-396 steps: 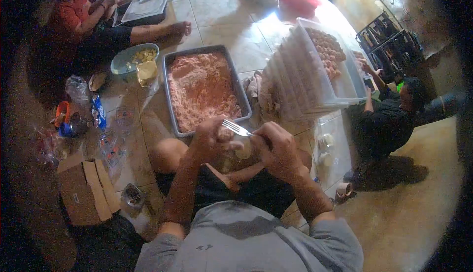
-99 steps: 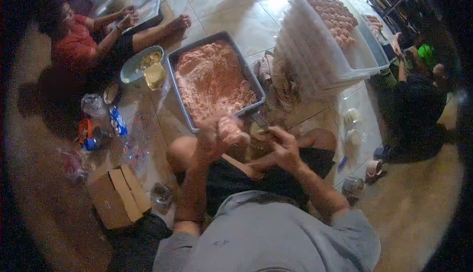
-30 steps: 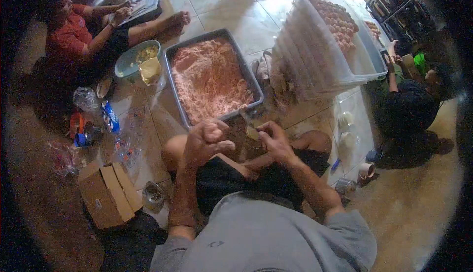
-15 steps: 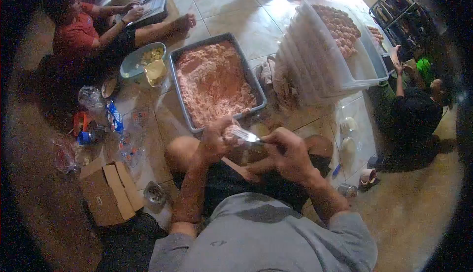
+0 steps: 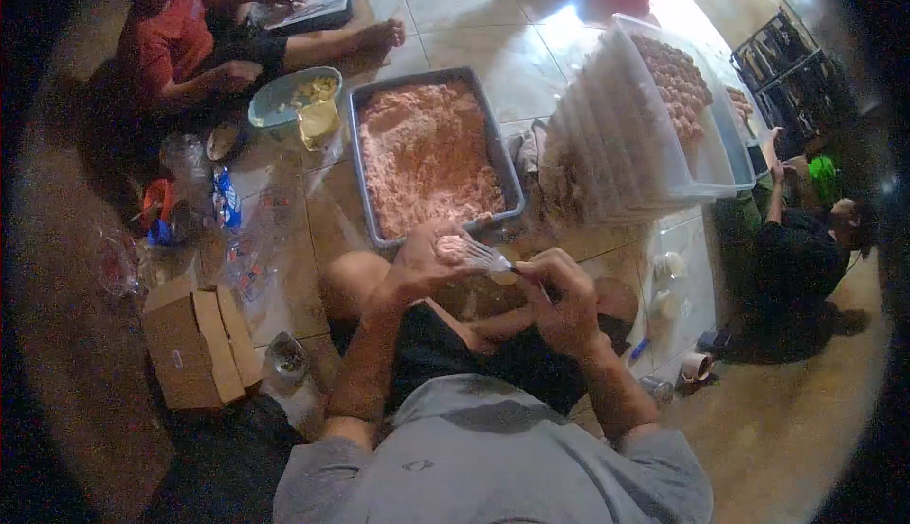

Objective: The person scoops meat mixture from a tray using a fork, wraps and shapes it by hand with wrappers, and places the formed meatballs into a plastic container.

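Observation:
My left hand is closed round a small lump of pink minced mixture, just past the near edge of a grey tub. My right hand grips the handle of a metal fork, whose tines touch or overlap the lump. The tub holds a large mass of the same pink mixture, hollowed in its middle. Below the fork, a pale round thing is partly hidden between my legs.
Stacked clear trays with shaped pieces stand right of the tub. A pale green bowl is at the left, above plastic packaging and a cardboard box. One person in red sits upper left, another in black at the right.
From a second ago, the fork has come up from beside the tub to the lump in my left hand. The view has shifted. The person in red has moved one arm towards the bowl.

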`<state>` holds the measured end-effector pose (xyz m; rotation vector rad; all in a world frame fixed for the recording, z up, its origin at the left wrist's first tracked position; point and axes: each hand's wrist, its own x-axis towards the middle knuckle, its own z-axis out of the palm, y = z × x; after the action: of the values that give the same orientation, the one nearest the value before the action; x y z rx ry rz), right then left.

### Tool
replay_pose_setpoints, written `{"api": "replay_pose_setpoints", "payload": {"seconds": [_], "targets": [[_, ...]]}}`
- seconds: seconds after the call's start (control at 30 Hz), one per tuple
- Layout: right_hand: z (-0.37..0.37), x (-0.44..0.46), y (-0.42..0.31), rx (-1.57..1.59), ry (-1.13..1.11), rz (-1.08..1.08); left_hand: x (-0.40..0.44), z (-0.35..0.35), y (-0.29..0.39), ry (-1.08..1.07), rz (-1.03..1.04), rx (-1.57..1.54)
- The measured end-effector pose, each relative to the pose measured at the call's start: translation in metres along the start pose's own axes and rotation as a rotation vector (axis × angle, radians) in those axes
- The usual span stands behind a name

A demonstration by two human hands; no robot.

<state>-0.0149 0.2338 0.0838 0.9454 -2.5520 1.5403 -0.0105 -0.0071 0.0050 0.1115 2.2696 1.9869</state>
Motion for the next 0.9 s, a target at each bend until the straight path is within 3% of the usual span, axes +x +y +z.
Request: {"api": "replay_pose_setpoints", "payload": {"seconds": [0.07,0.1,0.27,0.3,0.37,0.4,0.47,0.5,0.53,0.6,0.67,0.73,0.8,0.87,0.9], "targets": [[0.001,0.005,-0.004,-0.048,-0.057,-0.047,0.001,-0.01,-0.004,-0.107,0.084,0.017],[0.002,0.006,-0.005,-0.101,-0.107,-0.093,0.002,-0.005,0.004,-0.13,-0.01,0.096],[-0.008,-0.003,0.027,-0.142,0.033,0.011,-0.011,-0.012,0.007,-0.179,0.122,0.1],[-0.009,-0.004,0.022,0.012,0.094,0.138,-0.017,-0.013,0.012,-0.14,0.035,-0.108],[-0.003,-0.007,0.009,0.242,0.134,0.292,-0.013,-0.007,0.02,-0.037,-0.034,0.091],[0.005,-0.008,0.009,0.238,0.136,0.302,-0.01,0.006,0.015,-0.044,-0.038,0.084],[0.014,-0.006,0.015,-0.034,-0.093,0.187,0.001,0.021,0.003,0.122,0.051,0.163],[0.008,-0.003,0.01,-0.022,-0.073,0.18,0.003,0.02,0.009,0.147,0.219,0.228],[0.001,-0.002,0.003,-0.023,-0.078,0.179,0.001,0.02,0.012,0.152,0.217,0.225],[-0.009,-0.005,-0.011,0.275,0.179,0.385,-0.01,0.017,0.019,0.212,0.355,-0.244],[-0.001,-0.007,-0.01,0.252,0.195,0.34,-0.009,0.012,0.018,0.149,0.339,-0.108],[0.013,-0.008,0.003,0.073,-0.125,0.304,0.003,0.019,-0.001,0.068,0.138,0.114],[0.012,-0.004,0.008,0.071,-0.075,0.239,0.005,0.02,0.008,0.141,0.226,0.229],[0.001,-0.004,-0.001,0.094,0.047,0.341,-0.001,0.019,0.02,0.164,0.246,0.082],[-0.004,0.0,-0.008,0.135,0.087,0.34,-0.006,0.016,0.029,0.141,0.166,0.128]]}}
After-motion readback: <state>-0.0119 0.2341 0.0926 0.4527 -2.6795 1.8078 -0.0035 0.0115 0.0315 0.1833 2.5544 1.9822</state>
